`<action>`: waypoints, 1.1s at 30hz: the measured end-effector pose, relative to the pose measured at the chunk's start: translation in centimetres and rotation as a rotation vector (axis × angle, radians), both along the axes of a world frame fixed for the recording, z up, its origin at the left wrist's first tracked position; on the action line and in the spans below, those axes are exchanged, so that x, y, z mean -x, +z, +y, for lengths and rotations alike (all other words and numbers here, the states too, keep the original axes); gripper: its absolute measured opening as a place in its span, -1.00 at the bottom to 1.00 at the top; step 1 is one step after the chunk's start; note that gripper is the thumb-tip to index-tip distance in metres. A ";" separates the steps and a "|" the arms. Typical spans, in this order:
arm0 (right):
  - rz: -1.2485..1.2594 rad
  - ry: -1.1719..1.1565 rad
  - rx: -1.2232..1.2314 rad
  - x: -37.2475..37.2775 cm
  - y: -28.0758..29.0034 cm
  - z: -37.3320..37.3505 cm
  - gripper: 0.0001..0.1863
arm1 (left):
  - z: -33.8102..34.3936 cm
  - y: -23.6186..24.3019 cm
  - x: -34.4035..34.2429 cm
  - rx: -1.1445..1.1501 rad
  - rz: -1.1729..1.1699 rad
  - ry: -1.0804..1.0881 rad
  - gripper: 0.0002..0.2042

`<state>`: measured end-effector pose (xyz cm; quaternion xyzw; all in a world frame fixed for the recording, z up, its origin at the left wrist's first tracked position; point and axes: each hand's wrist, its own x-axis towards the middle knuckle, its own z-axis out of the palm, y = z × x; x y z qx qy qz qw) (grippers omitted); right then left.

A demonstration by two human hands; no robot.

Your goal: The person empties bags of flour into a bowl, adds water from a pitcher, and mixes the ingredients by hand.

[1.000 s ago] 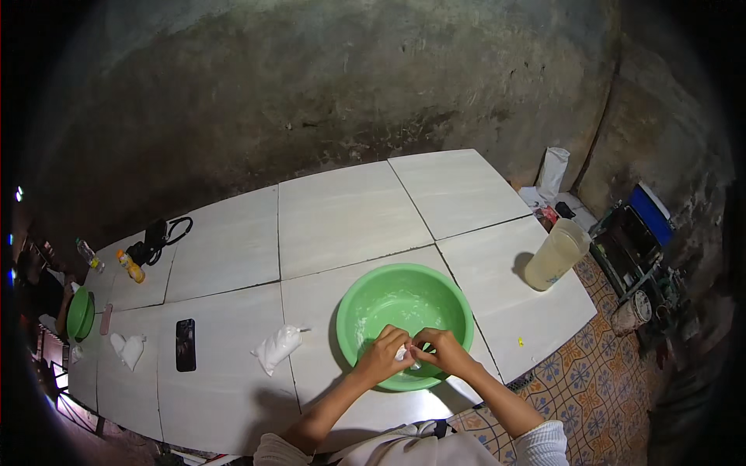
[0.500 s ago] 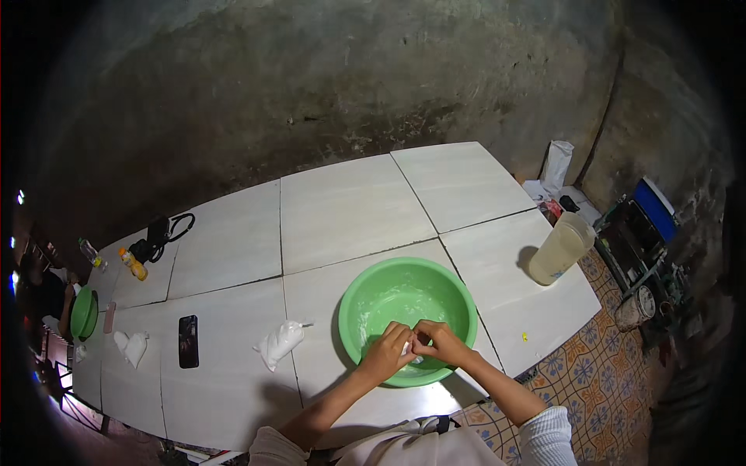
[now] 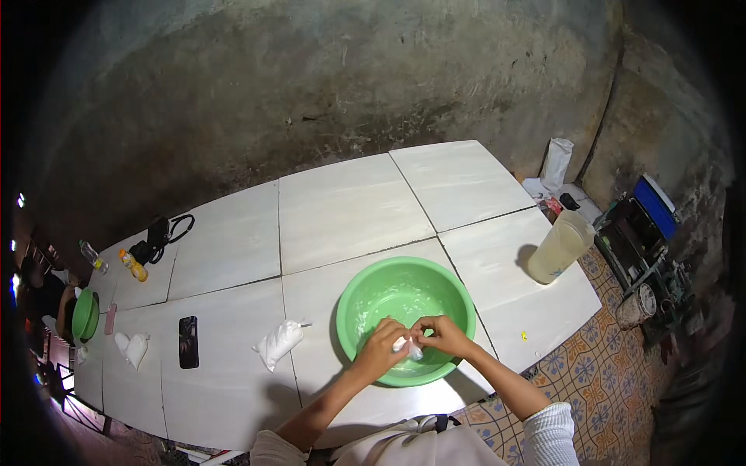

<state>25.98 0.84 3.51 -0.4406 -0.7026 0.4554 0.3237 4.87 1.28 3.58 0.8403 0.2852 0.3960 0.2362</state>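
Together, left hand point(image 3: 381, 349) and right hand point(image 3: 440, 335) pinch a white bundle point(image 3: 415, 352), partly hidden; its shape unclear.

Home kitchen or small workroom, unclear which: stained wall point(image 3: 342, 85), patterned tile floor point(image 3: 592, 366), tiled table point(image 3: 350, 217), green basin point(image 3: 406, 275), jug point(image 3: 561, 250).
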 end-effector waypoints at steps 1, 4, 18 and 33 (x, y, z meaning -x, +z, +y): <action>0.019 -0.017 0.012 -0.1 0.3 -0.1 -0.85 | -0.1 0.2 0.3 -0.002 -0.003 -0.001 -0.79; 0.002 -0.066 -0.040 0.1 -0.4 -0.7 -0.86 | -1.3 0.8 0.8 0.015 -0.034 0.167 -0.92; 0.003 -0.288 -0.108 3.2 0.2 -2.8 -0.92 | -2.6 2.2 -0.6 0.674 -0.102 0.295 -0.76; 0.151 -0.387 -0.131 5.3 -0.3 -4.2 -0.87 | -1.5 0.8 0.4 0.796 -0.154 0.312 -0.80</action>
